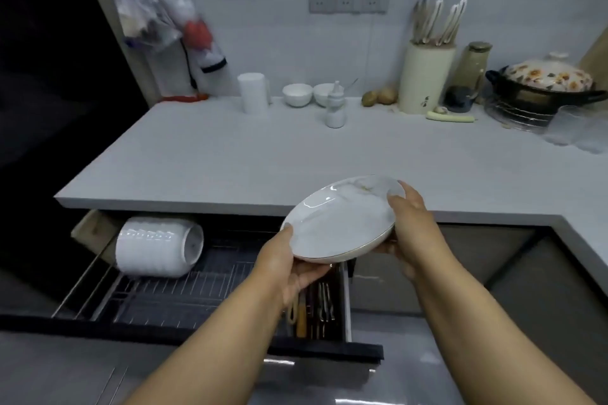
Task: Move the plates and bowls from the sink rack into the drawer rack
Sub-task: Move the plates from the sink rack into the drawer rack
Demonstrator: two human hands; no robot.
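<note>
My left hand (289,268) grips plate (342,220) rim at 7 o'clock, right hand (406,223) at 3 o'clock: two-point hold keeps plate steady, tilted, above open drawer rack (171,293). Bowl stack (158,246) occupies rack's 10 o'clock corner.

Your counter (230,161) carries, along its far edge, a white cup (252,93), two bowls (307,94), a knife block (426,77) and a lidded pot (546,84).

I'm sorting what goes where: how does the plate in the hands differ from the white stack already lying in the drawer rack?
The plate is a single shallow dish, held tilted between the left hand and the right hand, above the drawer rack. The stack of bowls is many deep pieces nested together, lying on its side in the rack. The plate has a thin gold rim and faint marbling; the stack looks plain. Both are glossy white.
</note>
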